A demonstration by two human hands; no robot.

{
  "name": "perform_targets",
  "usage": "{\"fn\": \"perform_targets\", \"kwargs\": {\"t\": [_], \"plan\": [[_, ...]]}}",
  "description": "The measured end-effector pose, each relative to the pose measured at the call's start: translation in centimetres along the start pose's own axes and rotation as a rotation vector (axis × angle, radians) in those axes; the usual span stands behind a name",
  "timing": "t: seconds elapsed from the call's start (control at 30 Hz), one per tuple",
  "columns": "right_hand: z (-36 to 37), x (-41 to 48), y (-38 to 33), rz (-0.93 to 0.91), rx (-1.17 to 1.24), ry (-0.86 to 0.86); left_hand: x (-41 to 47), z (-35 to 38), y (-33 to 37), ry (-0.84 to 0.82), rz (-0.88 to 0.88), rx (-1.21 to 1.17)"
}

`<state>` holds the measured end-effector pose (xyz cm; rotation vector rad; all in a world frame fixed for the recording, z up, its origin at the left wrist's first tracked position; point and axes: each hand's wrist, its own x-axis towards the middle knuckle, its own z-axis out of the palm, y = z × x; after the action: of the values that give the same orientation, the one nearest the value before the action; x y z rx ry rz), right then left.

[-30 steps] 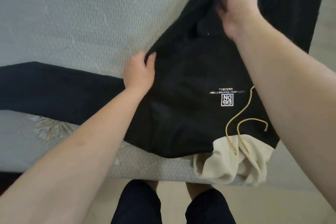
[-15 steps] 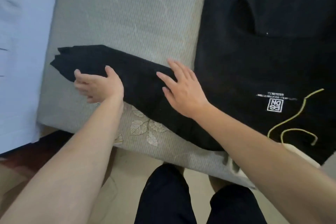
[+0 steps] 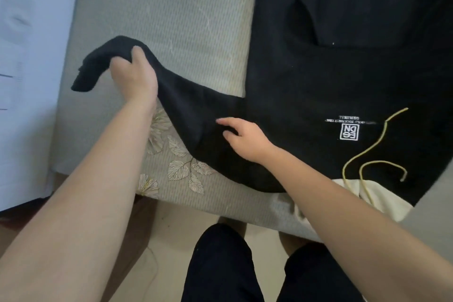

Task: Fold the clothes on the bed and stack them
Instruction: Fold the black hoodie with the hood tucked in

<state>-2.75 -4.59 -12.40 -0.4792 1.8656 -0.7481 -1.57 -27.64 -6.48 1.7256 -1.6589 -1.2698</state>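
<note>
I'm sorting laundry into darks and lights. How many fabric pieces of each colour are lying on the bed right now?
Black: 1, the black sweatshirt with a white logo; the left hand grips its sleeve.
Cream: 1, the cream cloth at the bed's edge. I cannot tell whether it belongs to the sweatshirt.
Total: 2

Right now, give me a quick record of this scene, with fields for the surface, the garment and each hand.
surface: grey bed cover with leaf embroidery
garment: black hoodie spread flat, white logo facing up
sleeve: stretched out to the left, its end raised off the cover
left hand: grips the sleeve near the cuff, which droops past the fingers
right hand: fingertips rest on the sleeve close to the body
drawstring: yellow, lying loose on the chest
hood: cream lining at the near edge
</note>
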Motion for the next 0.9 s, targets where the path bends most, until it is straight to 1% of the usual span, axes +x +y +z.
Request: {"fn": "perform_targets", "kwargs": {"t": [0.07, 0.13, 0.23, 0.27, 0.3, 0.33, 0.4, 0.43, 0.47, 0.5, 0.57, 0.6, 0.63, 0.67, 0.7, 0.77, 0.83, 0.87, 0.9], "plan": [[-3.7, -1.3, 0.5, 0.175, 0.377, 0.132, -4.4, 2.5, 3.0, -0.101, 0.259, 0.034], [-7.2, -3.5, 2.3, 0.273, 0.611, 0.280, -9.6, 5.4, 5.4, -0.165, 0.484, 0.003], [-11.8, -7.7, 6.1, 0.324, 0.923, 0.487, -18.7, 10.2, 7.2, -0.171, 0.696, -0.061], [-13.1, -9.1, 7.5, 0.345, 1.011, 0.544, -21.8, 11.6, 7.4, -0.238, 0.742, -0.055], [-14.1, -10.5, 9.0, 0.371, 1.080, 0.601, -24.5, 13.1, 7.0, -0.363, 0.770, -0.015], [-15.0, -11.8, 10.7, 0.401, 1.132, 0.656, -26.7, 14.5, 6.2, -0.550, 0.758, 0.083], [-16.3, -14.2, 14.1, 0.455, 1.192, 0.759, -29.9, 16.8, 3.7, -1.054, 0.625, 0.408], [-16.7, -15.2, 15.7, 0.483, 1.208, 0.799, -30.9, 17.3, 2.1, -1.256, 0.590, 0.545], [-17.0, -15.9, 17.1, 0.514, 1.222, 0.827, -31.6, 17.4, 0.4, -1.333, 0.626, 0.638], [-17.2, -16.4, 18.3, 0.540, 1.239, 0.844, -31.8, 17.3, -1.3, -1.290, 0.711, 0.702], [-17.4, -16.5, 20.0, 0.571, 1.269, 0.838, -31.2, 16.3, -4.2, -1.038, 0.867, 0.827], [-17.5, -16.3, 20.4, 0.571, 1.272, 0.822, -30.6, 15.6, -5.5, -0.936, 0.902, 0.939], [-17.5, -15.9, 20.6, 0.568, 1.256, 0.802, -29.9, 15.0, -6.8, -0.881, 0.894, 1.061], [-17.5, -15.5, 20.7, 0.567, 1.220, 0.785, -29.0, 14.4, -7.9, -0.872, 0.843, 1.180], [-17.5, -15.0, 20.7, 0.564, 1.176, 0.772, -28.2, 13.9, -8.9, -0.898, 0.766, 1.281], [-17.6, -14.3, 20.9, 0.552, 1.072, 0.742, -27.0, 13.2, -10.4, -0.986, 0.635, 1.406], [-18.0, -14.2, 21.3, 0.566, 0.929, 0.715, -26.6, 13.0, -11.0, -1.020, 0.605, 1.427], [-18.4, -14.4, 21.6, 0.567, 0.823, 0.725, -26.7, 13.3, -10.9, -1.006, 0.587, 1.411], [-18.9, -14.6, 22.0, 0.548, 0.683, 0.773, -27.1, 13.8, -10.6, -0.965, 0.564, 1.382]]}}
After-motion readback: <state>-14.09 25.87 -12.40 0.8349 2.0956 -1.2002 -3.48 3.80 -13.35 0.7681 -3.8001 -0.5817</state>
